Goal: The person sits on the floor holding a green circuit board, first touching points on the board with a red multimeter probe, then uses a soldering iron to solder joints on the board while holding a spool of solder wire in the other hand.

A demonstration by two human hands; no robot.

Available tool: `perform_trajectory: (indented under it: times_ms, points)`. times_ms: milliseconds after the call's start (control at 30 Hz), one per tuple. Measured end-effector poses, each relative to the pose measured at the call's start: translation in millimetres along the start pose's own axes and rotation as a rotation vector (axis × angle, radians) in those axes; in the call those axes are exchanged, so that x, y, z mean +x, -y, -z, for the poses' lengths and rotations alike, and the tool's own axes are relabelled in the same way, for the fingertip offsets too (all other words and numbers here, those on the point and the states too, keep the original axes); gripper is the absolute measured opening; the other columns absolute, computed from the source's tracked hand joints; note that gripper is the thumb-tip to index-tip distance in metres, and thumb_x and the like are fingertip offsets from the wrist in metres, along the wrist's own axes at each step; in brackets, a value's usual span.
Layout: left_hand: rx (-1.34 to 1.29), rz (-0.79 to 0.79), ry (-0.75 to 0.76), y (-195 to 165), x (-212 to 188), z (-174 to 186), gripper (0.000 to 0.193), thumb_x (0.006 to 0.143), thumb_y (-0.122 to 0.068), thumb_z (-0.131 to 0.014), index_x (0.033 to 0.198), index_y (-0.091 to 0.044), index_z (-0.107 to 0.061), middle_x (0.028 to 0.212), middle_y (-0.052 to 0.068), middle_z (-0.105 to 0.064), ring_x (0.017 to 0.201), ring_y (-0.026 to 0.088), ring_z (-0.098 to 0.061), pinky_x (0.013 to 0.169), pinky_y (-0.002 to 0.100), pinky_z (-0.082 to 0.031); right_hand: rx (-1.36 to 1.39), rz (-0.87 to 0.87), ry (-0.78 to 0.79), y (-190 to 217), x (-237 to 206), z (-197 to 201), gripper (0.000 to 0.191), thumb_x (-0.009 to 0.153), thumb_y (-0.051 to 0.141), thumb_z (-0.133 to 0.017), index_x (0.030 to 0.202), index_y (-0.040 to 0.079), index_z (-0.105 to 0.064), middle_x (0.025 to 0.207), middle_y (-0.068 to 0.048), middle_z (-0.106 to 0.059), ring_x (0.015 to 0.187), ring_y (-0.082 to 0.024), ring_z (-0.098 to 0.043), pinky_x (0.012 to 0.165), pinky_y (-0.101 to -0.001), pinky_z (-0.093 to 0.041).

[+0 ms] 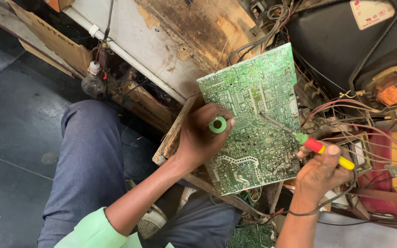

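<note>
A green circuit board [253,92] stands tilted, solder side up, in the middle of the view. My left hand [201,138] grips a green round tool [217,125], held end-on at the board's left edge. My right hand [320,172] holds a soldering iron [318,147] with a green, red and yellow handle. Its metal tip [262,114] touches the middle of the board. A dark cable runs from the iron around my right wrist.
An opened picture-tube television [345,41] with tangled wires [345,115] lies at the right. A worn wooden bench edge [173,133] is under the board. A clear bottle [93,80] stands at the left. My blue-trousered knee [88,151] is below left.
</note>
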State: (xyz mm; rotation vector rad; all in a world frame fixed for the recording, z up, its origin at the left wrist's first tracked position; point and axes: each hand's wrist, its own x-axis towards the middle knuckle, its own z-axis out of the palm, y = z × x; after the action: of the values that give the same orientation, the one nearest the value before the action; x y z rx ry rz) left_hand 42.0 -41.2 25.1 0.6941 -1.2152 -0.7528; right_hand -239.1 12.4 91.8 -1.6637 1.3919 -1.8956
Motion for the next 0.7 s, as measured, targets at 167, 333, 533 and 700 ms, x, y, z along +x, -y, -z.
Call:
perform_trajectory:
  times_ms: [167,333,533,700]
  points:
    - [0.012,-0.003,0.001,0.0,-0.8,-0.4,0.009,0.092,-0.003,-0.074,0.096,-0.003,-0.066,0.094,0.010,-0.071,0.089,0.027,-0.072,0.076,0.035,-0.056,-0.009,0.002,0.013,-0.3,-0.3,-0.3,0.045,0.111,0.031,-0.075,0.091,-0.007,-0.060,0.082,-0.018,-0.065,0.064,-0.024,-0.061,0.056,-0.0336,-0.052]
    - [-0.002,0.003,0.007,-0.8,0.0,-0.6,0.009,0.092,-0.003,-0.074,0.096,-0.003,-0.066,0.095,0.010,-0.071,0.089,0.027,-0.072,0.077,0.035,-0.057,-0.015,0.002,0.027,0.0,1.1,0.3,0.044,0.111,0.031,-0.074,0.092,-0.006,-0.059,0.082,-0.018,-0.065,0.064,-0.024,-0.061,0.056,-0.0333,-0.052]
    - [0.008,-0.033,0.003,-0.1,1.4,-1.0,0.010,0.093,-0.003,-0.074,0.096,-0.003,-0.065,0.095,0.010,-0.071,0.090,0.027,-0.072,0.078,0.035,-0.057,-0.002,0.020,0.056,0.0,3.2,1.4,0.044,0.112,0.031,-0.074,0.093,-0.006,-0.058,0.082,-0.019,-0.064,0.063,-0.024,-0.061,0.057,-0.0342,-0.053]
    - [0.020,-0.027,0.003,0.8,-0.9,-0.9,0.009,0.093,-0.002,-0.074,0.096,-0.003,-0.065,0.095,0.010,-0.071,0.090,0.027,-0.072,0.077,0.035,-0.057,0.005,-0.004,0.042,-1.3,1.0,1.8,0.044,0.113,0.030,-0.075,0.094,-0.007,-0.059,0.083,-0.019,-0.065,0.064,-0.025,-0.061,0.058,-0.0343,-0.052]
